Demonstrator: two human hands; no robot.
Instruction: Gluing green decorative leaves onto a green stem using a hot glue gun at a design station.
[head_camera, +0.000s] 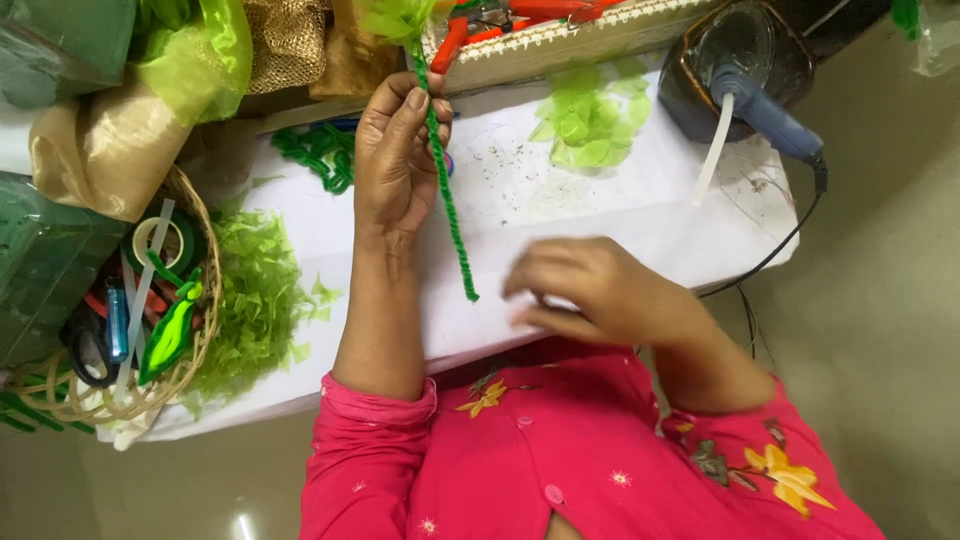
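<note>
My left hand (395, 160) is raised over the white table (620, 225) and pinches a green fuzzy wire stem (447, 200) near its upper part. The stem hangs down to a free end and carries a light green fabric tuft (398, 18) at its top. My right hand (600, 290) is blurred, low near the table's front edge, just right of the stem's lower end. Its fingers are curled; I cannot make out anything in it. Pink sleeves with a flower print cover both arms.
A wicker basket (200, 330) at left holds tape, scissors and green leaf pieces, beside shredded green fabric (258, 300). Green petal cut-outs (590, 120) lie at the back. A glue gun (765, 110) rests in a dark holder at right. A tray with red-handled pliers (500, 25) stands behind.
</note>
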